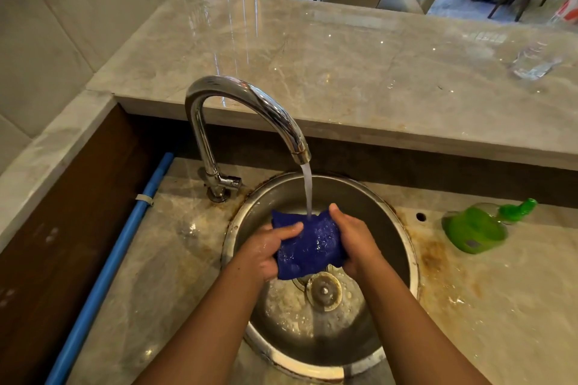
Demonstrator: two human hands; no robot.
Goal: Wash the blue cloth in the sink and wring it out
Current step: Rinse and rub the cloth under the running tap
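left hand [269, 251], right hand [355, 241], gripping blue cloth [308, 244]

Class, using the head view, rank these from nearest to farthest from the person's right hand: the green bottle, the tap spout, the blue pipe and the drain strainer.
1. Drain strainer, just below the right hand in the sink.
2. Tap spout, above and slightly left.
3. Green bottle, lying on the counter to the right.
4. Blue pipe, far left along the wall.
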